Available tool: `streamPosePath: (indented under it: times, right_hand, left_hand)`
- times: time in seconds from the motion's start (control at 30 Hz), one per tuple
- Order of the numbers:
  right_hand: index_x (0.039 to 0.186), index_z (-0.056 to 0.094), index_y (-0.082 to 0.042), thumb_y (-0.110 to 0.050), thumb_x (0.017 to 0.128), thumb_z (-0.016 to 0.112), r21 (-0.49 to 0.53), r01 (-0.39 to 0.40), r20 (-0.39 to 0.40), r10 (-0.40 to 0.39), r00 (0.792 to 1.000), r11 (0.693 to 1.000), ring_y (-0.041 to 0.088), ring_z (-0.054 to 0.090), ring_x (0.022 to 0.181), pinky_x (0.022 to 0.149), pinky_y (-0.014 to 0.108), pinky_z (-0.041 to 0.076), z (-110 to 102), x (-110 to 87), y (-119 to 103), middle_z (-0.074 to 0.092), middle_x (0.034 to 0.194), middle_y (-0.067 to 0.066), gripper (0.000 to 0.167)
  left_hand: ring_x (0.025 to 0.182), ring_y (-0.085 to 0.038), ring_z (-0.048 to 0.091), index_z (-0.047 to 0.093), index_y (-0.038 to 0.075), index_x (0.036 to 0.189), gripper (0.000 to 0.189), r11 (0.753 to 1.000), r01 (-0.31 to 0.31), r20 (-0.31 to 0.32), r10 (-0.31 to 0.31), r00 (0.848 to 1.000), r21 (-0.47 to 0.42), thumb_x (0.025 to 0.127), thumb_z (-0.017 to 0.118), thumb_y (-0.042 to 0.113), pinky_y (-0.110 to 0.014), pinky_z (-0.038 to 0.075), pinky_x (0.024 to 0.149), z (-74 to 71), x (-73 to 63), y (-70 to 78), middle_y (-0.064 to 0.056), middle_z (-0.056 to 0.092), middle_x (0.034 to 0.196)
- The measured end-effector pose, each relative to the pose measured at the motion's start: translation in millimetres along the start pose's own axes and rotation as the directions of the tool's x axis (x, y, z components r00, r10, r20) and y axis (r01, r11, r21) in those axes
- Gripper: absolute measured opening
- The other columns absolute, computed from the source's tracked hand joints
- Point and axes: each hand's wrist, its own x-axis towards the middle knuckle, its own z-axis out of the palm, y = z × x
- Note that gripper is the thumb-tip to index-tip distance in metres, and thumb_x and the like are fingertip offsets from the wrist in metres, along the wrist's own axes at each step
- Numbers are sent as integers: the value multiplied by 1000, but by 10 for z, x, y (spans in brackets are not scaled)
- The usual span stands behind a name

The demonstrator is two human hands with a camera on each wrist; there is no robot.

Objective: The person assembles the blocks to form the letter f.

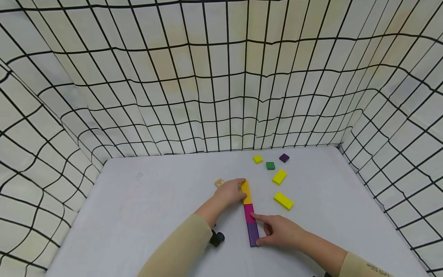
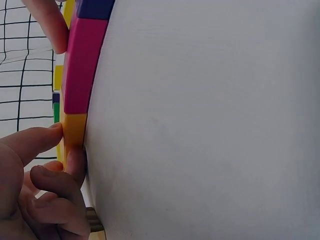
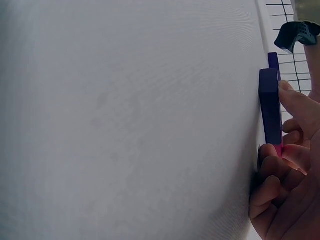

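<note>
Head cam: L hand pinches orange blk, R hand touches magenta blk + purple blk, prob. aligning; next needs steadiness.

Three smooth, oblong blocks lie end to end, touching, in one straight row on the white bench. The orange block forms the far end, the magenta block the middle, the dark purple block the near end. The row slants slightly leftward going away.
</note>
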Motion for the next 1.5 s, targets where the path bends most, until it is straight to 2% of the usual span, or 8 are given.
streamPosePath:
  times: [0.3, 1.5]
  right_hand:
    - [147, 50, -26, -48, 79, 80, -6, -4, -2, 4, 1000, 1000, 8, 48, 64, 57, 22, 39, 6, 2, 12, 52, 71, -8, 78]
    - [148, 49, -28, -51, 78, 80, -19, -27, -15, 27, 1000, 999, 8, 49, 66, 58, 21, 42, 26, 17, 26, 53, 71, -8, 79]
  left_hand:
    - [130, -30, 51, 51, 12, 145, 61, 1000, 11, -27, -11, 1000, -22, 91, 71, 31, -48, 40, 106, 35, -6, -36, -10, 55, 142]
    - [134, -28, 47, 47, 18, 149, 64, 997, -27, -5, 26, 1000, -73, 92, 69, 34, -49, 37, 108, 71, -67, -97, -5, 50, 148]
